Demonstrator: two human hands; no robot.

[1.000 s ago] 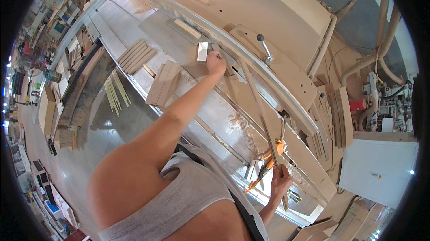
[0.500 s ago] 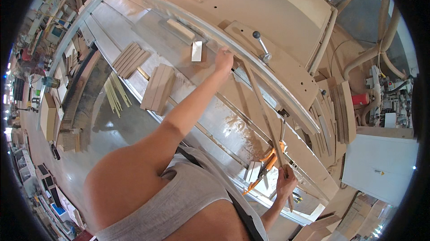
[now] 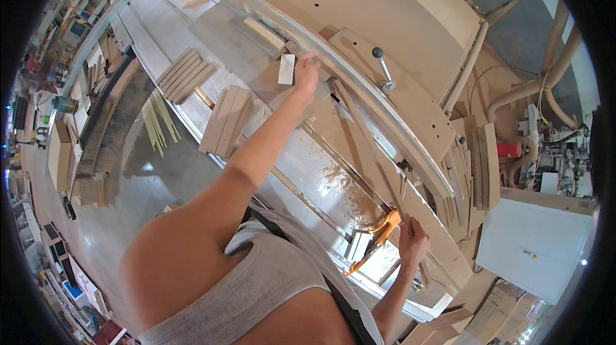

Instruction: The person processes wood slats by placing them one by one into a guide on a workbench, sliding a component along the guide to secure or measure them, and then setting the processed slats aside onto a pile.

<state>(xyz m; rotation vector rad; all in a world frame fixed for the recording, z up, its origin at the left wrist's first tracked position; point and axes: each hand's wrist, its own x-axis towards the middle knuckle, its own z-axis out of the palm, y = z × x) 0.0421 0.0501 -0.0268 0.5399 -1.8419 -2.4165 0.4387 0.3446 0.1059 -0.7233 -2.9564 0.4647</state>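
My left hand (image 3: 306, 74) is closed over the machine table beside the guide rail. A small brownish thing shows at its fingertips, too small to name for sure. Just left of it lies a short white block (image 3: 287, 69), and beyond that a longer wood block (image 3: 264, 34). My right hand (image 3: 414, 242) is closed at the near end of a long, thin wood strip (image 3: 360, 122), which slants across the table toward the rail. An orange tool (image 3: 385, 226), its kind unclear, rests left of my right hand, near a small white-topped block (image 3: 359, 244).
A long metal rail (image 3: 378, 114) crosses the table, with a black-knobbed lever (image 3: 382, 66) behind it. Stacked wood pieces (image 3: 226, 120) and several strips (image 3: 186, 75) lie left of my arm. A white cabinet (image 3: 536, 236) stands at right.
My left hand has come off the far end of the wood strip and moved left, close to the white block. My right hand has shifted slightly up and right, and the view has tilted a little.
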